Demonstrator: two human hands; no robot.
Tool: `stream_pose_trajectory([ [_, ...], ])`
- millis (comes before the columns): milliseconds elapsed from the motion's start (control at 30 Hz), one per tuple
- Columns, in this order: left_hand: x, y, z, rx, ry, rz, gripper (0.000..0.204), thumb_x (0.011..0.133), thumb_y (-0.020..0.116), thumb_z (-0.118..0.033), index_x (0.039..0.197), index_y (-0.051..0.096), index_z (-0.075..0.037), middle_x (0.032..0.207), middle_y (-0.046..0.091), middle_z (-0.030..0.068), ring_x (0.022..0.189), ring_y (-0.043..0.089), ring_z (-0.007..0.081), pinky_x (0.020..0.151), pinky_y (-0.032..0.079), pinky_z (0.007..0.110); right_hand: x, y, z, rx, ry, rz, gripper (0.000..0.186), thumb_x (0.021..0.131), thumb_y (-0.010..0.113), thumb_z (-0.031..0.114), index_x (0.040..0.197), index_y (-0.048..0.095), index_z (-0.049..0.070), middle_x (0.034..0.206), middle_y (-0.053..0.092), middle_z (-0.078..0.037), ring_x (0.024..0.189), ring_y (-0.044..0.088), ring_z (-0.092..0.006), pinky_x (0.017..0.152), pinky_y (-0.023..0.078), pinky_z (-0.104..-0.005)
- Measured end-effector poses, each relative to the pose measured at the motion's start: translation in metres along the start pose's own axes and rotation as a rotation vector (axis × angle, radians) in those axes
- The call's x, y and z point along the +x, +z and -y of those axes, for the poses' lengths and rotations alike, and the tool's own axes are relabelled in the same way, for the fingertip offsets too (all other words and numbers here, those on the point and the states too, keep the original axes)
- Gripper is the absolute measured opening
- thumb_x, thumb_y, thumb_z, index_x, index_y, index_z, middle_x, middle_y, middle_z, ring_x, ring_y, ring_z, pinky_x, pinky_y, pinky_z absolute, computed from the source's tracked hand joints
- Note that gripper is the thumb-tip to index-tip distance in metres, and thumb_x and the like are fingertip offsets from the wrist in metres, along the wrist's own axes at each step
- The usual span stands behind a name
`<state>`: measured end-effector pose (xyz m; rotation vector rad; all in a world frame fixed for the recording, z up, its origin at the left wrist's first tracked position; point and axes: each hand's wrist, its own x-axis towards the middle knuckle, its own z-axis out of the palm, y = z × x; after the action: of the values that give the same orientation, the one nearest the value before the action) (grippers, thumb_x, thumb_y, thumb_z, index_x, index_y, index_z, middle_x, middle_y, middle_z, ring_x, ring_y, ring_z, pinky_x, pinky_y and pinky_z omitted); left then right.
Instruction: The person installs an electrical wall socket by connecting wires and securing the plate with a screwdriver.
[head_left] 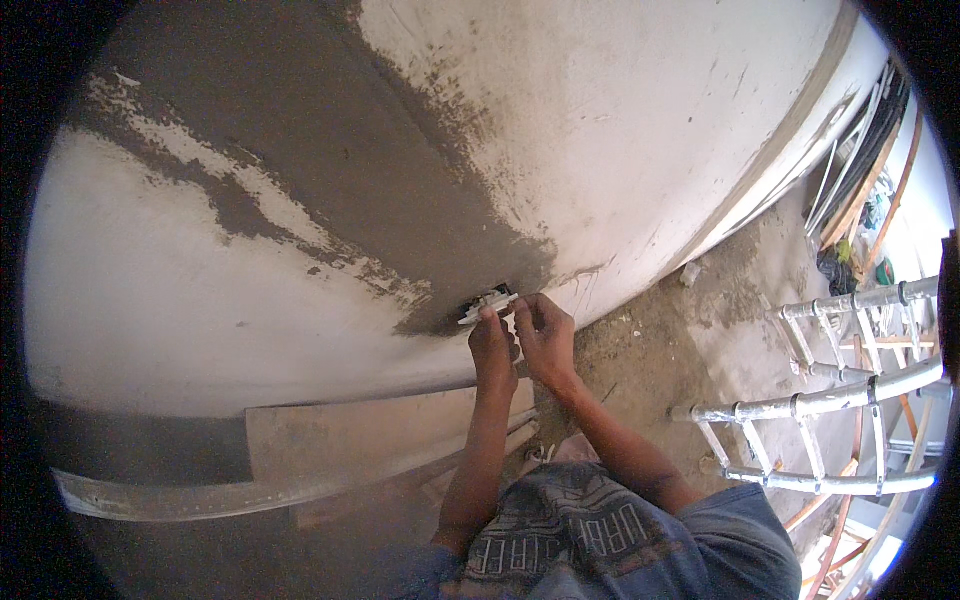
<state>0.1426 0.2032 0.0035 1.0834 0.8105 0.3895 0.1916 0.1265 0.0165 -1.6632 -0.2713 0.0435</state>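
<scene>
At the lower end of a strip of grey plaster [400,190] on the wall, a small white fitting [474,314], which looks like an electrical socket or switch plate, stands out from a dark opening [504,290]. My left hand [493,352] is closed on it from below, thumb against its face. My right hand [547,342] is closed in a pinch at the fitting's right side. Whatever lies between those fingertips is too small to make out.
An aluminium ladder [835,401] lies or leans at the right, above the dirty concrete floor [650,350]. Planks, poles and dark cables [868,150] are gathered at the far right. A flat board [350,435] runs along the wall's foot at the lower left.
</scene>
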Motion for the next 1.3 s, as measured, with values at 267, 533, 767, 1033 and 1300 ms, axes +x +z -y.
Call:
stream_pose_trajectory([
  [267, 0.005, 0.007, 0.01, -0.061, 0.065, -0.057, 0.059, 0.089, 0.053, -0.065, 0.085, 0.056, -0.007, 0.069, 0.043, -0.0038, 0.061, 0.043, 0.0089, 0.052, 0.033, 0.028, -0.003, 0.001, -0.001, 0.077, 0.024, 0.056, 0.017, 0.093, 0.061, 0.013, 0.091, 0.063, -0.004, 0.076, 0.068, -0.008, 0.063, 0.06, -0.0089, 0.058, 0.05, -0.0276],
  [533, 0.003, -0.004, 0.004, -0.047, 0.014, 0.037, 0.062, 0.088, 0.055, -0.063, 0.099, 0.062, -0.003, 0.065, 0.036, -0.0066, 0.053, 0.034, 0.0034, 0.043, 0.026, 0.022, -0.003, -0.006, 0.003, 0.278, 0.231, 0.158, 0.022, 0.098, 0.054, 0.019, 0.092, 0.059, -0.001, 0.072, 0.057, -0.002, 0.066, 0.052, -0.0088, 0.06, 0.045, -0.0262],
  [767, 0.004, -0.023, -0.01, -0.106, -0.158, 0.321, 0.059, 0.095, 0.048, -0.056, 0.115, 0.056, -0.001, 0.062, 0.028, -0.0091, 0.05, 0.027, 0.003, 0.044, 0.024, 0.021, -0.017, -0.03, -0.025, 0.224, 0.102, 0.267, 0.014, 0.095, 0.054, 0.013, 0.098, 0.057, 0.0, 0.079, 0.057, -0.003, 0.071, 0.052, -0.0102, 0.066, 0.045, -0.0265],
  [1033, -0.009, -0.031, -0.011, 0.019, -0.176, 0.394, 0.047, 0.098, 0.051, -0.044, 0.128, 0.055, -0.007, 0.071, 0.038, -0.0062, 0.059, 0.037, 0.0039, 0.051, 0.033, 0.02, -0.03, -0.035, -0.014, 0.14, 0.019, 0.388, 0.012, 0.09, 0.059, 0.008, 0.099, 0.059, 0.0, 0.08, 0.063, -0.008, 0.064, 0.057, -0.0124, 0.06, 0.046, -0.0279],
  [1300, -0.055, -0.055, 0.01, -0.408, -0.075, 0.11, 0.045, 0.095, 0.053, -0.018, 0.138, 0.045, -0.009, 0.118, 0.061, 0.0101, 0.107, 0.058, 0.0163, 0.069, 0.051, 0.021, -0.043, -0.047, 0.001, -0.127, -0.147, 0.591, 0.028, 0.083, 0.067, 0.007, 0.11, 0.062, 0.003, 0.085, 0.065, -0.011, 0.07, 0.062, -0.019, 0.062, 0.05, -0.0312],
])
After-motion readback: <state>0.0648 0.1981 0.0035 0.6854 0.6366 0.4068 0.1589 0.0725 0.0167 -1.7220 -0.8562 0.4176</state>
